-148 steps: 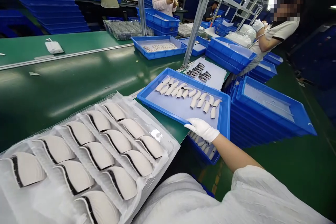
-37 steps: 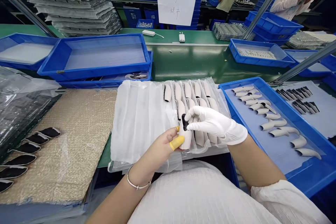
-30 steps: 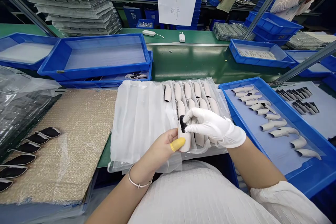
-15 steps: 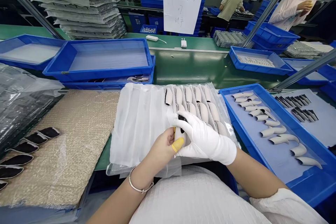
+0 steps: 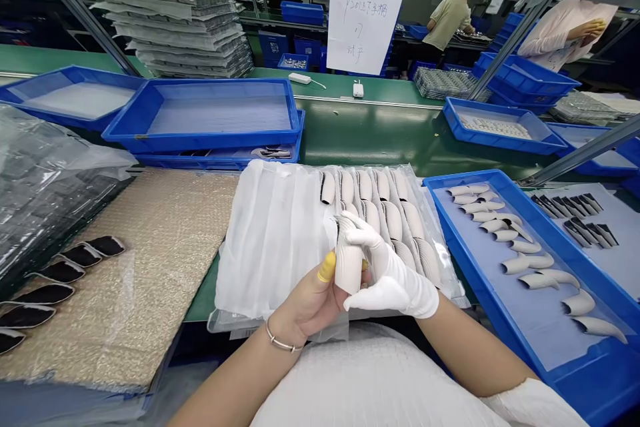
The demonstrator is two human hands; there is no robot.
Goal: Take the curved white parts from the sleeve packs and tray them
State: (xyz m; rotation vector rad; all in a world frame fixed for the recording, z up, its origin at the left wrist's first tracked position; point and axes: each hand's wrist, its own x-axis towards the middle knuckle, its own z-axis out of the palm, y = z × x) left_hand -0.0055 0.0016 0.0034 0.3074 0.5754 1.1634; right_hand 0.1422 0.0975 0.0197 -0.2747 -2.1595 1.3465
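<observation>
Upright between both hands is a white ribbed handle shell [image 5: 349, 267]. My left hand [image 5: 314, 300], with yellow finger cots, closes on its lower part, the thumb lying along its side. My right hand [image 5: 393, 283], in a white glove, grips the same shell from the right, fingers near its upper end. Behind them lies a packing tray [image 5: 443, 240] with rows of similar white shells on its right half. A white foam sheet [image 5: 270, 240] covers the left half.
At right, a blue bin [image 5: 500, 287] holds curved white pieces, with dark parts [image 5: 590, 233] beyond. Black-faced pieces [image 5: 45, 293] lie on bubble wrap [image 5: 150, 267] at left. Further back are blue bins [image 5: 200, 140], stacked trays [image 5: 175, 20], a paper sign [image 5: 367, 13] and two people.
The shell has turned from showing a dark opening to showing its white ribbed outside. My left hand has rotated palm-up under it, and my gloved hand has shifted lower. The camera view shifted slightly.
</observation>
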